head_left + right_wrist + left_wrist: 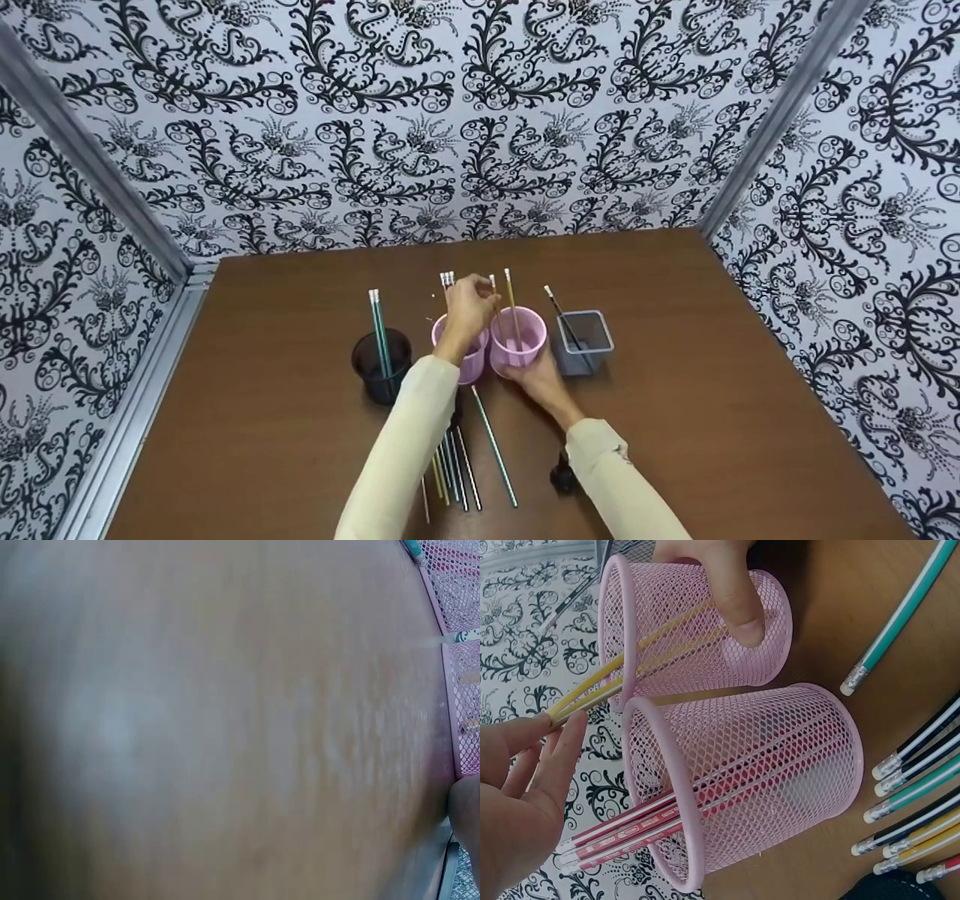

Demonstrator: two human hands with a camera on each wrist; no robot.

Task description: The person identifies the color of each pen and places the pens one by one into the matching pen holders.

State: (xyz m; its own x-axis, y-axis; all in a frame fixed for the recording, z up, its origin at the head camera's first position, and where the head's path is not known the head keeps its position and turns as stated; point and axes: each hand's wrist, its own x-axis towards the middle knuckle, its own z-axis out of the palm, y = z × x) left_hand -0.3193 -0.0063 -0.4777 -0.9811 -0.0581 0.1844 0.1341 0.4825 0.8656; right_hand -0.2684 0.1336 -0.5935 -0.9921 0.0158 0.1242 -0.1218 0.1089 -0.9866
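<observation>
The slim yellow pencil with a pale eraser end (493,285) stands partly inside the round pink wire-mesh cup (541,334) nearer your right side. Your left hand (468,311) pinches it near that end; your right hand (537,377) holds the cup low, its thumb pressed against the mesh. To seat the pencil well, lower it gently beside the second yellow pencil (512,300) and loosen the pinch only when you feel the base. Its shaft looks straight; where its tip sits is hard to tell. Just beside, another round pink wire-mesh cup (694,832) bears red-and-white pencils (622,838), so mind them with your wrist. Further out stand a round black holder (365,377) and a square grey basket (598,350).
</observation>
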